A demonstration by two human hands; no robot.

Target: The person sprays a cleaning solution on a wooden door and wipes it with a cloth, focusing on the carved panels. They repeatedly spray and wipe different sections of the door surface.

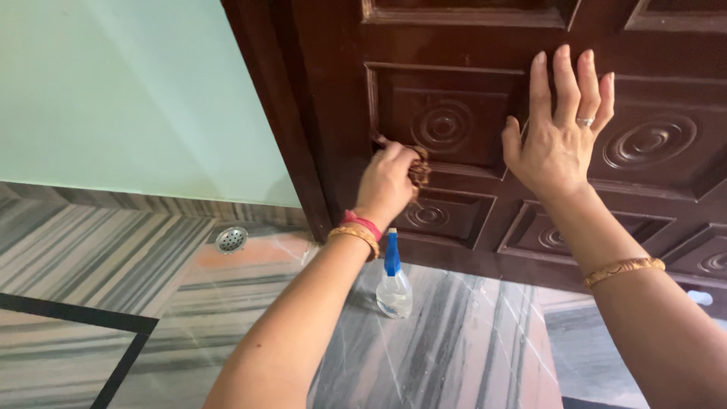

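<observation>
A brown cloth presses against a carved panel near the door's left edge, bunched in the clenched left hand. The right hand lies flat and open on the door beside it. Below them a spray bottle stands on the marble floor, near a round drain.

A: Where does the view look from?
B: One head-worn camera, angled forward and down at a carved dark wooden door, close enough that both forearms fill the near edge.
A: What else shows?
B: Marble floor below, pale green wall far left.
</observation>
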